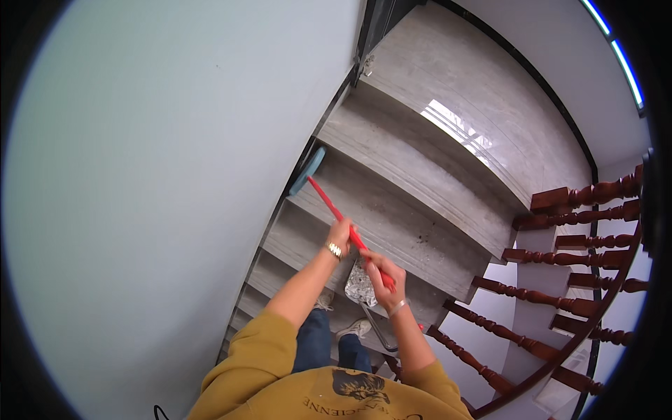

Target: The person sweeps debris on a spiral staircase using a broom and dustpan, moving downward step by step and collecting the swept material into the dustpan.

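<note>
My left hand (342, 235) is closed around the middle of a red handle (326, 198). Lower down, near the handle's end, my right hand (387, 278) grips it too. At the far end a flat blue-grey broom head (307, 171) rests on a stair tread against the wall's dark skirting. Dark debris (423, 239) lies scattered on that same tread towards the right. Partly hidden behind my right hand is a dustpan (359, 283) with a crumpled silvery surface or contents; I cannot tell which. Its metal handle (379, 329) reaches down beside my right shoe.
Polished grey stone steps (404, 152) climb to a wider landing (472, 68). A pale wall (173, 157) borders them on the left. Along the right runs a dark red wooden banister (583, 328) with turned balusters. My shoes (357, 328) are on lower steps.
</note>
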A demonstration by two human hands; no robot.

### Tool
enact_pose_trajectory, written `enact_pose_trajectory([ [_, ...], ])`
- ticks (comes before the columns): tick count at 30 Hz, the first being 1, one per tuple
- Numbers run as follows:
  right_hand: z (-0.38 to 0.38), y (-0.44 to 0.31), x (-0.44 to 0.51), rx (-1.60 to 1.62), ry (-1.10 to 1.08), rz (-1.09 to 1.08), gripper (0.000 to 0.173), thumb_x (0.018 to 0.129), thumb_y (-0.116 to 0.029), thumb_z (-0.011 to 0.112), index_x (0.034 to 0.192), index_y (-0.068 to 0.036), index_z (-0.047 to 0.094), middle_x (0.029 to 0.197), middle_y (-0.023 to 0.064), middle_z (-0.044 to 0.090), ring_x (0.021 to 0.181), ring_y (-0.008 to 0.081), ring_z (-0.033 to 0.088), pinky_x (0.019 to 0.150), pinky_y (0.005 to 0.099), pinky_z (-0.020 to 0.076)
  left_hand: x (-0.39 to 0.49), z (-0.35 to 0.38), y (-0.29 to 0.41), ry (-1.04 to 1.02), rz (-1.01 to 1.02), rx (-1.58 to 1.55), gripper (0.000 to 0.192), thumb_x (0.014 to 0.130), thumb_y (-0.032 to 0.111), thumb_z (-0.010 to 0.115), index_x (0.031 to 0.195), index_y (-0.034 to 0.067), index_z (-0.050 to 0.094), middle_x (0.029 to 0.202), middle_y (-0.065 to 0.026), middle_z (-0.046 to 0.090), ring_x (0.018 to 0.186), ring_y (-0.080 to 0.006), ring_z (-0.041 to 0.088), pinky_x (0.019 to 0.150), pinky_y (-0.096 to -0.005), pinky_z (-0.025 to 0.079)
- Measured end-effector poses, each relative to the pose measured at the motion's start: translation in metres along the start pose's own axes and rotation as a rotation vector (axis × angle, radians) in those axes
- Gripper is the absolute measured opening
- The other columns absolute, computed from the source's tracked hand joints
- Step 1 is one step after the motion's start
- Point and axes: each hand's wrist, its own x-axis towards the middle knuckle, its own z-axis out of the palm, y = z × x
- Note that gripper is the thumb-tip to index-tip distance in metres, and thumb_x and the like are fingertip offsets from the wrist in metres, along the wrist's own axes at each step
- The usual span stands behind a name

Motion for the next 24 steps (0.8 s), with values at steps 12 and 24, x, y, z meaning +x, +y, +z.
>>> enact_pose_trajectory([
  [12, -0.012, -0.008, -0.014, 0.110, 0.094, 0.124, 0.016, 0.087, -0.005, 0.050, 0.089, 0.006, 0.061, 0.098, 0.0134, 0.064, 0.079, 0.0140, 0.061, 0.073, 0.0265, 0.0485, -0.009, 0.016, -0.013, 0.030, 0.046, 0.115, 0.013, 0.077, 0.011, 0.045, 0.066, 0.006, 0.044, 0.055, -0.0054, 0.047, 0.044, -0.0178, 0.047, 0.040, -0.0318, 0.044],
  [24, -0.025, -0.009, -0.090, -0.197, 0.292, 0.277, 0.014, 0.082, -0.004, 0.055, 0.092, 0.002, 0.063, 0.079, 0.0132, 0.065, 0.066, 0.0155, 0.063, 0.061, 0.0251, 0.0475, -0.021, 0.019, -0.109, 0.028, -0.279, 0.380, 0.010, 0.080, 0.012, 0.044, 0.072, 0.006, 0.042, 0.053, -0.0061, 0.045, 0.041, -0.0180, 0.042, 0.039, -0.0331, 0.039],
])
